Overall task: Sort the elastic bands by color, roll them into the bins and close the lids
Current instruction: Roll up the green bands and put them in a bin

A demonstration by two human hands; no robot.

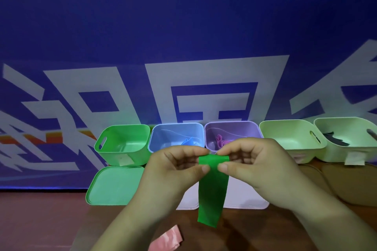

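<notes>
Left grip [175, 167] and right grip [253, 161] both pinching green band [212, 191] at folded top, rest hanging above counter [51, 220]. Green bin [122, 142] sitting open, lid [116, 185] lying in front.

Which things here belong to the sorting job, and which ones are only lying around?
Belong to the job: green band, pinched by left hand and right hand; green bin; green lid; blue bin; purple bin; pink band.
Just there: blue banner; table.
</notes>
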